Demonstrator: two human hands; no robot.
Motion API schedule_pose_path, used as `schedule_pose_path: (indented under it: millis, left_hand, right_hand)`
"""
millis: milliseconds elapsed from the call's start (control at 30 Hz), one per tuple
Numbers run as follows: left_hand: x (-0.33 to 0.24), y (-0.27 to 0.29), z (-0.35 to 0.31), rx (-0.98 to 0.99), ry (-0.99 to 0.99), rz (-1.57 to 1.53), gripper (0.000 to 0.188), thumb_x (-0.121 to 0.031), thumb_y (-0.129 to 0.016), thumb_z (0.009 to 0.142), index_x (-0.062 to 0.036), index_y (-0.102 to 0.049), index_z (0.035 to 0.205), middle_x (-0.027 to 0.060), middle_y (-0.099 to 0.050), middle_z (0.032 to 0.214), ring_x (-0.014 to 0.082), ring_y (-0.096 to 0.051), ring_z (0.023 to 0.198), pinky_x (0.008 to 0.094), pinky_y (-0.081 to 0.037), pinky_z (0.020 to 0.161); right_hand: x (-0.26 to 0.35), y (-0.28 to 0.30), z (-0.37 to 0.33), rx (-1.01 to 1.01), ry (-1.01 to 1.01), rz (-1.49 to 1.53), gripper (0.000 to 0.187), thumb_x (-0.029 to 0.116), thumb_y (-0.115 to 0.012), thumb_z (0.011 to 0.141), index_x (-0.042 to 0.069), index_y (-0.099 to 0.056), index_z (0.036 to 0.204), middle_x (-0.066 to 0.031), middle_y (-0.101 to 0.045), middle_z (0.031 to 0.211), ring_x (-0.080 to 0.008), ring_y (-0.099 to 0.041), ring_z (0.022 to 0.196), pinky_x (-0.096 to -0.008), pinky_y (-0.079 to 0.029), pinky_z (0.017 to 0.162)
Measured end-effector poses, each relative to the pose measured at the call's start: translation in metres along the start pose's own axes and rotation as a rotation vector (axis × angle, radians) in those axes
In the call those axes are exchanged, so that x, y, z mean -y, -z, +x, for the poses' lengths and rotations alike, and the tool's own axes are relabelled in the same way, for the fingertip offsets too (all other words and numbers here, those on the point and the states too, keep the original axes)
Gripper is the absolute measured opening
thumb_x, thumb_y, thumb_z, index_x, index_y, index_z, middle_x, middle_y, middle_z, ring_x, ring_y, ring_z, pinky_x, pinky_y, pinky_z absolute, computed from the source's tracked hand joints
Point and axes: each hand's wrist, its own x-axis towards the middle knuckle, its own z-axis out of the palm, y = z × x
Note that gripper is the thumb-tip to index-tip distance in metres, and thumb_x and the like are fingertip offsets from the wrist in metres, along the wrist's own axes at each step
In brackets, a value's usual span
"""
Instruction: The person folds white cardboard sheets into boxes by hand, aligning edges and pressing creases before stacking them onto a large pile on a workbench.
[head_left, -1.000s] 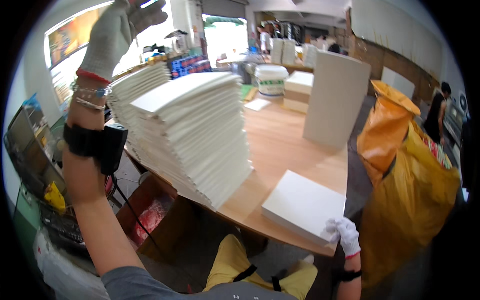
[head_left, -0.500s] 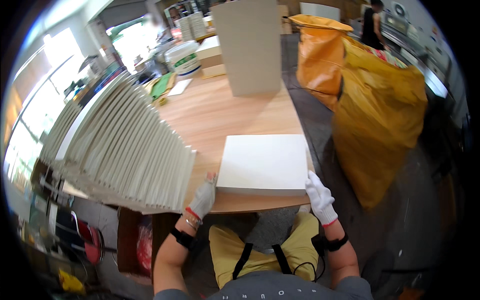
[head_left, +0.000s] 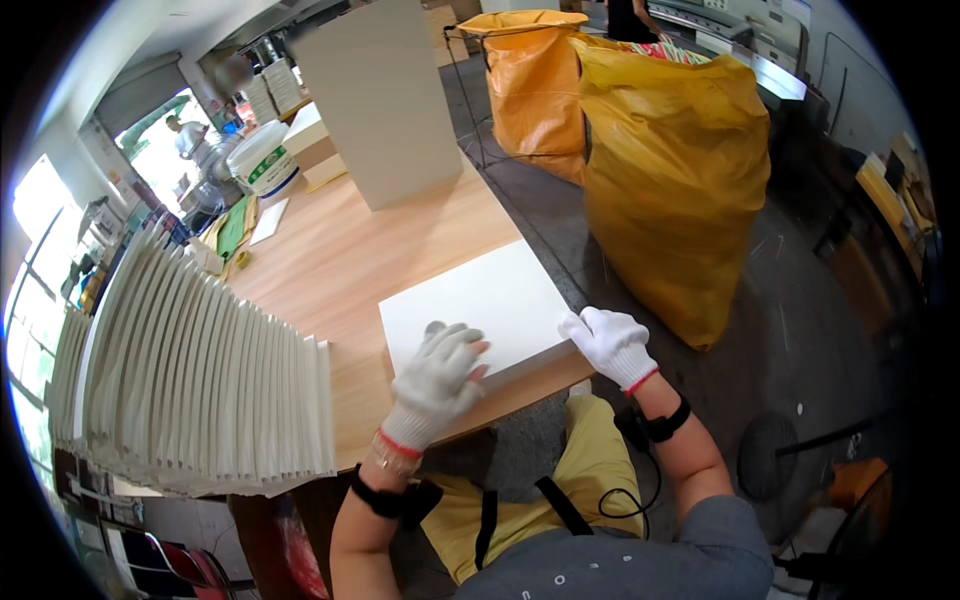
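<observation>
A flat white box or block (head_left: 478,302) lies on the table at its front edge, its top plain and its pale side toward me. My left hand (head_left: 438,372), in a white glove with bare fingertips, is over its near left part, fingers loosely spread and holding nothing. My gloved right hand (head_left: 607,343) grips the near right corner, with the fingers' undersides hidden. To the left stands a long row of thin white panels or flat boxes (head_left: 210,390), packed upright side by side. At the far end a tall grey-beige board or stack (head_left: 385,110) stands upright.
The wooden table (head_left: 310,275) also carries a white bucket (head_left: 262,160), a green cloth (head_left: 234,226) and a roll of yellow tape (head_left: 243,259). Large yellow sacks (head_left: 670,180) stand on the floor to the right. Another person (head_left: 628,20) is at the back, beyond the sacks.
My left hand has risen from the box's left side to over its top. My right hand stays at the near right corner. The view has turned to the right.
</observation>
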Motion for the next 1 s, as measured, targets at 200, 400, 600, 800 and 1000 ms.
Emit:
schedule_pose_path:
  millis: [200, 400, 600, 800, 1000]
  left_hand:
    - [0.012, -0.03, 0.03, 0.218, -0.103, -0.035, 0.011, -0.005, -0.063, 0.08, -0.0032, -0.061, 0.09, 0.0113, -0.066, 0.112, 0.0336, -0.063, 0.103, 0.0392, -0.052, 0.086]
    - [0.02, -0.043, 0.032, 0.096, -0.094, -0.274, 0.007, -0.006, -0.064, 0.082, -0.0012, -0.06, 0.085, 0.0128, -0.069, 0.117, 0.0326, -0.065, 0.103, 0.0409, -0.054, 0.085]
    - [0.024, -0.038, 0.032, 0.123, 0.002, -0.428, 0.01, 0.0, -0.066, 0.08, 0.0006, -0.057, 0.084, 0.019, -0.07, 0.118, 0.0334, -0.065, 0.091, 0.0381, -0.053, 0.079]
    - [0.022, -0.034, 0.031, 0.22, 0.188, -0.401, 0.024, -0.008, -0.078, 0.078, -0.0003, -0.061, 0.092, 0.017, -0.071, 0.113, 0.0292, -0.066, 0.091, 0.0359, -0.053, 0.079]
    - [0.025, -0.045, 0.02, -0.022, 0.117, -0.378, 0.046, -0.011, -0.079, 0.08, -0.0057, -0.064, 0.123, 0.0135, -0.069, 0.105, 0.0238, -0.066, 0.081, 0.0338, -0.052, 0.073]
  right_hand:
    - [0.001, -0.002, 0.002, -0.622, 0.529, -0.232, 0.028, 0.034, -0.064, 0.091, 0.014, -0.064, 0.071, -0.0049, -0.055, 0.054, -0.0248, -0.061, 0.053, -0.0413, -0.049, 0.056]
    - [0.042, 0.019, 0.027, -0.743, 0.704, 0.043, 0.026, 0.024, -0.07, 0.09, 0.007, -0.061, 0.071, -0.008, -0.051, 0.059, -0.0279, -0.054, 0.056, -0.0375, -0.048, 0.061]
    - [0.04, 0.005, 0.043, -0.805, 0.664, -0.023, 0.01, 0.017, -0.059, 0.087, 0.01, -0.066, 0.092, -0.0028, -0.05, 0.061, -0.0237, -0.055, 0.055, -0.0365, -0.045, 0.058]
    - [0.036, 0.002, 0.04, -0.852, 0.655, -0.056, 0.014, 0.015, -0.058, 0.088, 0.007, -0.067, 0.096, -0.0048, -0.051, 0.062, -0.0246, -0.054, 0.055, -0.0364, -0.044, 0.056]
    - [0.045, 0.017, 0.036, -0.779, 0.696, 0.11, 0.008, 0.012, -0.066, 0.085, 0.004, -0.066, 0.084, -0.0084, -0.048, 0.059, -0.0288, -0.051, 0.054, -0.0387, -0.043, 0.053]
